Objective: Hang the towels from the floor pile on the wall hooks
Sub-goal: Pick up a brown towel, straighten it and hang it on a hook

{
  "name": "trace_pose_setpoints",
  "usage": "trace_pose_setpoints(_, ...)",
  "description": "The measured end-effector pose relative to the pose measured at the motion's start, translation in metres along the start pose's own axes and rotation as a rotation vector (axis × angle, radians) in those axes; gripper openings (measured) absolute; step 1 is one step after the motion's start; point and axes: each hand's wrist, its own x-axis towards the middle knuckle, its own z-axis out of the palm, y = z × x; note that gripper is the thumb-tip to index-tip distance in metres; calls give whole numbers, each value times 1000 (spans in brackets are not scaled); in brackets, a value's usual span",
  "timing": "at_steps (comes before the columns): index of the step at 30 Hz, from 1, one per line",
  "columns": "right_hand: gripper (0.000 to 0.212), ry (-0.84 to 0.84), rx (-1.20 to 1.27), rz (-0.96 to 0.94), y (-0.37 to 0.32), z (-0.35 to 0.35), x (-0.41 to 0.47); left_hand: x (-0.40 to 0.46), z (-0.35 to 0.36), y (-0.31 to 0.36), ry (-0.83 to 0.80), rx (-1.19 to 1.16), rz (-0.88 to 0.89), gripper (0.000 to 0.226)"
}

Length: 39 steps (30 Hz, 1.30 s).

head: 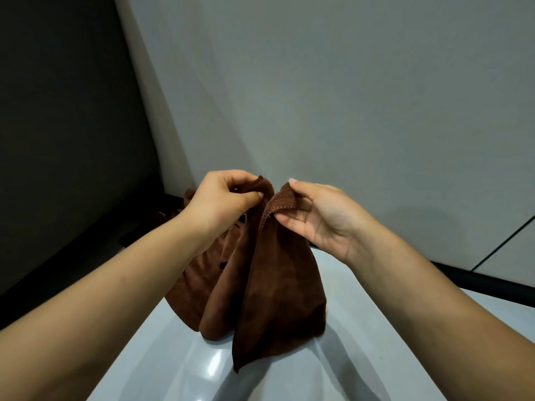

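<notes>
Both hands pinch the top edge of one brown towel (pixel 269 287), held up in front of the wall (pixel 347 82). Left hand (pixel 223 201) grips one corner between thumb and fingers; right hand (pixel 315 215) pinches the neighbouring corner, close beside the left. Likely spreading the edge to find a hanging point. Towel hangs free above the glossy floor (pixel 376 342). More brown towels (pixel 197 287) sit piled behind it, near the wall base. No hooks or containers in view.
</notes>
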Motion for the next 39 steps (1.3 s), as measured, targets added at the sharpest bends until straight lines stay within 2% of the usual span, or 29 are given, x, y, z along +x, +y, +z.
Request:
trace_pose_setpoints(3, 15, -22, -8, 3, 2, 2, 0, -2, 4, 3, 7, 15, 62, 15)
trace_pose_setpoints(10, 12, -15, -36, -3, 0, 0, 1, -2, 3, 5, -12, 13, 72, 16)
trace_pose_setpoints(19, 14, -28, -115, -14, 1, 4, -2, -4, 4, 8, -7, 211, 133, 26)
trace_pose_setpoints(22, 17, -21, -200, -25, 1, 4, -3, -6, 4, 9, -54, 228, 107, 34)
trace_pose_setpoints(25, 18, -4, -333, -56, 1, 2, -3, -7, 5, 6, -91, 348, 135, 39)
trace_pose_setpoints(29, 23, 19, -613, -166, 5, 2, -1, -6, 6, 3, -60, 459, 208, 41)
trace_pose_setpoints(35, 23, -70, -816, -259, 9, 4, 1, -4, 4, -3, 7, 537, 293, 36)
trace_pose_setpoints(39, 25, 24, -948, -414, 13, 2, 6, -2, 3, -3, 52, 511, 315, 31)
